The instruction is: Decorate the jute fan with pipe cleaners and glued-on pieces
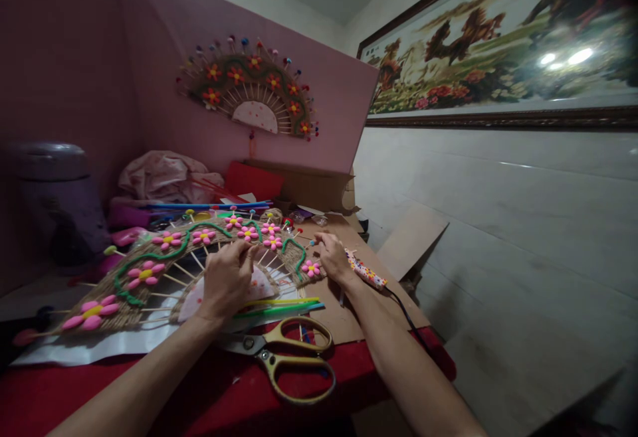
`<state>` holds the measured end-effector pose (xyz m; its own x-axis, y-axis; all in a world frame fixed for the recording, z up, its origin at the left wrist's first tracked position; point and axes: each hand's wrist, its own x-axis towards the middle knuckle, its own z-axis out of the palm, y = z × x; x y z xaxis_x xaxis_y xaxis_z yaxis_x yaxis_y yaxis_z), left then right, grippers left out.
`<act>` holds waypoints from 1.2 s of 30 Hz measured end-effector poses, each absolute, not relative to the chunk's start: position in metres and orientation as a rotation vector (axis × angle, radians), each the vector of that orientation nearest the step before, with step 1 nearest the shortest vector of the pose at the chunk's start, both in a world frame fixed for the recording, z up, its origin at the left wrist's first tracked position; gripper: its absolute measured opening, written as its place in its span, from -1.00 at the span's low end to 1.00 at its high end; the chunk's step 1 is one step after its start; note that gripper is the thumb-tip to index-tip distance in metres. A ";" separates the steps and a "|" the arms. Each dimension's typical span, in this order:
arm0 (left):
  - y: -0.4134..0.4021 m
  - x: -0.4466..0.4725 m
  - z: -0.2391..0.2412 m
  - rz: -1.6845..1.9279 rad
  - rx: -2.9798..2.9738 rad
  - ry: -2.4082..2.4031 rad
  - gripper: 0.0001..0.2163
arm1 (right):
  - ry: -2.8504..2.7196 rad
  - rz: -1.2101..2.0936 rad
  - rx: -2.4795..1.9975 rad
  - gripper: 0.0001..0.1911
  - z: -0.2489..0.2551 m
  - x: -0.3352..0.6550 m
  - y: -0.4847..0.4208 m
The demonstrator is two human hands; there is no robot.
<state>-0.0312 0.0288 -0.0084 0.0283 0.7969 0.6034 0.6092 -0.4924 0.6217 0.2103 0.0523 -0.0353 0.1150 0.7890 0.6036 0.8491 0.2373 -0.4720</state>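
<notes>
A fan-shaped craft piece wrapped in twine (104, 287) lies in front of me, with pink clay flowers (146, 274), a green wavy strip (187, 238) and ball-tipped sticks around its rim. Over its middle, my left hand (226, 281) is closed, thumb against curled fingers; what it pinches, if anything, is hidden. At the fan's right end, my right hand (333, 259) pinches a small blue-tipped stick (312, 243). A flower-patterned glue gun (367, 272) with a black cord lies just right of that hand. Gold-handled scissors (299, 356) rest nearest me, beside yellow and green strips (279, 307).
Brown cardboard (343, 324) lies over the red tablecloth (199, 394). A purple flask (60, 204) stands at left. Craft supplies and pink cloth (162, 176) crowd the back. A finished-looking fan (249, 82) hangs on the pink board; a framed horse picture (498, 45) hangs right.
</notes>
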 end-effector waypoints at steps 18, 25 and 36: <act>0.034 -0.029 -0.015 1.342 1.929 1.564 -0.77 | -1.717 -0.075 -1.594 -0.63 -0.030 0.206 0.049; 0.034 -0.031 -0.014 1.329 1.928 1.577 -0.77 | -1.728 -0.074 -1.631 -0.62 -0.026 0.203 0.046; 0.035 -0.030 -0.015 1.339 1.937 1.584 -0.76 | -1.673 -0.076 -1.692 -0.61 -0.029 0.209 0.048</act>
<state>-0.0298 0.0348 -0.0153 -0.0440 0.8856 0.4623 0.6036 -0.3452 0.7187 0.2092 0.0478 -0.0295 0.1468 0.8394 0.5233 0.8832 0.1270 -0.4514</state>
